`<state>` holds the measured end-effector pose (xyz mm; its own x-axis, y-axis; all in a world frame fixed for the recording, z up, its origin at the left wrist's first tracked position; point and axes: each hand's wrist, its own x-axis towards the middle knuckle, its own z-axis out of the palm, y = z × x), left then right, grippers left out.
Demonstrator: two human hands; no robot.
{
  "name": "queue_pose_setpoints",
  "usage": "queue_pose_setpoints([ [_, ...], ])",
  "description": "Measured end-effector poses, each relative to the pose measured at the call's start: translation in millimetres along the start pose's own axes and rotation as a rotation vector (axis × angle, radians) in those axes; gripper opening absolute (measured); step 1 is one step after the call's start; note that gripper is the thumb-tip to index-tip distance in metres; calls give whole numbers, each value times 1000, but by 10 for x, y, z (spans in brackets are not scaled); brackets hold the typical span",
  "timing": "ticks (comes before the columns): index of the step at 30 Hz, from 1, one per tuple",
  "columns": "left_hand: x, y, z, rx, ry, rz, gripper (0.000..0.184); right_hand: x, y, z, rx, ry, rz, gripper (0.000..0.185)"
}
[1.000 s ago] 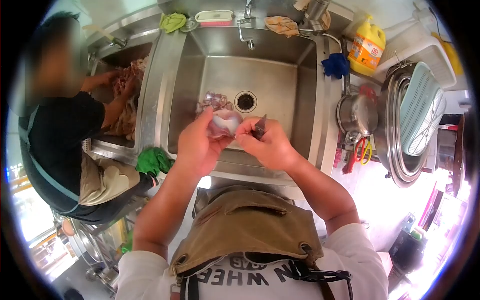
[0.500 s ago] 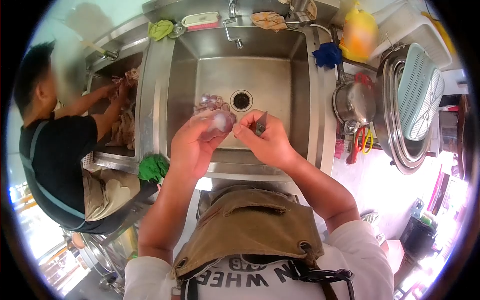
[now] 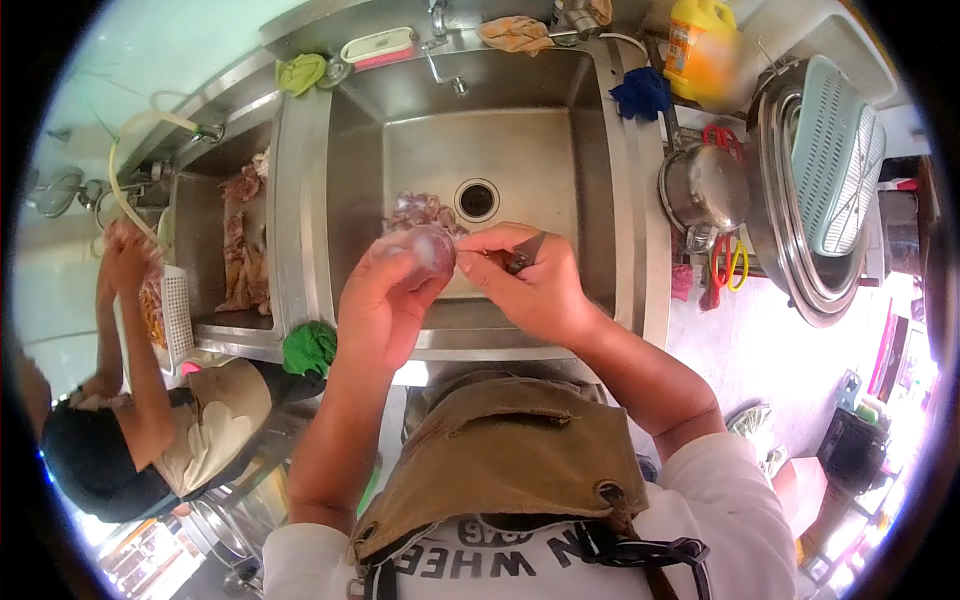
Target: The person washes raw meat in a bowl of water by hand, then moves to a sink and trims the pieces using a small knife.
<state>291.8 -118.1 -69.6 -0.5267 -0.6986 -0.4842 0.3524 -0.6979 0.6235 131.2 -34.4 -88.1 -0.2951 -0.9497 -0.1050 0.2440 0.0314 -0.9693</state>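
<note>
In my left hand [image 3: 378, 300] is a gizzard [image 3: 432, 248], purplish red with a whitish silvery patch, gripped between thumb and fingers over the near part of the sink [image 3: 520, 150]. My right hand [image 3: 535, 285] is closed around a small knife [image 3: 527, 252], its dark pointed blade sticking up between the fingers and its handle mostly hidden in the palm. The right thumb and forefinger pinch at the gizzard's right edge. Just beyond my left hand, several more gizzards [image 3: 420, 212] lie heaped on the sink floor, left of the drain [image 3: 477, 200].
At left, a co-worker's hands [image 3: 130, 250] hold meat above a white basket [image 3: 178, 315]. Raw poultry pieces [image 3: 240, 260] fill the adjoining sink. A green cloth [image 3: 310, 348] lies on the divider. To the right hang a steel pot [image 3: 705, 190], scissors [image 3: 735, 265] and large basins [image 3: 790, 200].
The co-worker has turned from the left sink toward the white basket, lifting meat. My view has shifted slightly; my hands keep the same grip on gizzard and knife.
</note>
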Motion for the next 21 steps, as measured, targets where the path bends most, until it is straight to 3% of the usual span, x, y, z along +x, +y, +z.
queue_pose_setpoints([
  [4,5,-36,1,191,-17,144,27,19,17,8,-166,11,-64,10],
  [10,-25,-46,-22,502,0,277,28,47,0,-67,-121,-88,67,9],
  [13,-81,-21,57,609,65,262,28,105,-46,-266,575,-209,429,10],
  [14,-81,-31,48,621,65,274,28,122,-92,-233,669,-135,427,10],
  [17,-97,-36,40,662,34,266,28,96,-72,-143,179,-61,267,11],
  [21,-127,-24,183,751,-16,227,25,57,128,-16,-69,-104,-35,14],
])
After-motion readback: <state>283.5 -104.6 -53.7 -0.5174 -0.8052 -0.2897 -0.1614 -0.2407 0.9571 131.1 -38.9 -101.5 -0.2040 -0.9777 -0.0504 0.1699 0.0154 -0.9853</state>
